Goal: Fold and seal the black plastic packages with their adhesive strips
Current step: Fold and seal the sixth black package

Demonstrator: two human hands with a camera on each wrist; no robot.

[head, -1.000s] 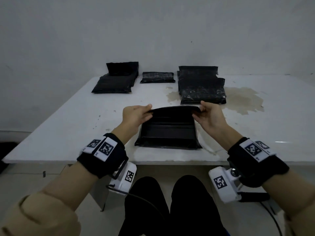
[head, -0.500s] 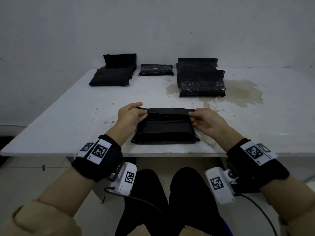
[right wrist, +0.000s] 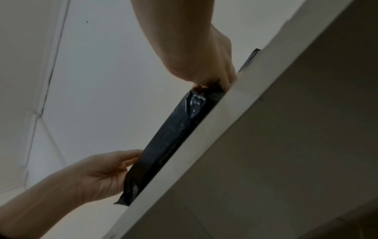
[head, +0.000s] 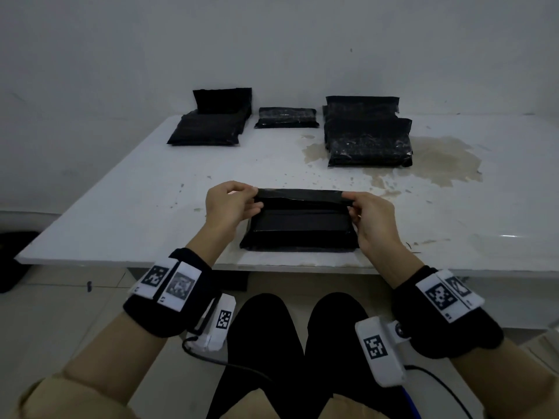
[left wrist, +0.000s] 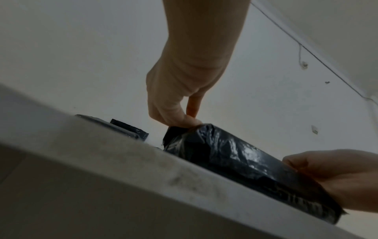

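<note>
Nearest the camera, a person's knees in black trousers (head: 290,352) sit under the front edge of a white rectangular table (head: 127,207), above a pale tiled floor (head: 60,313). Both forearms wear black wrist bands with white printed marker tags (head: 169,282), and a white camera block hangs under each wrist with a dark cable trailing down.

At the table's near edge lies the black plastic package with a folded flap (head: 299,225), flat on the surface and centred in front of the person. The left hand (head: 227,204) pinches the left end of the flap between thumb and curled fingers; the right hand (head: 372,219) pinches the right end the same way. The flap is held taut between them, low over the package body. From the left wrist view the glossy wrinkled film bunches under the pinching fingers (left wrist: 184,119).

The tabletop is scuffed and speckled with dark flecks, and a large brownish stain (head: 438,164) spreads across its right half.

Towards the far edge are three more groups of black packages: a left package with its flap standing upright (head: 211,122), a small flat package in the middle (head: 286,117), and a stack of larger packages on the right (head: 367,134), its near edge touching the stain.

Behind the table rises a plain grey-white wall (head: 272,40).
</note>
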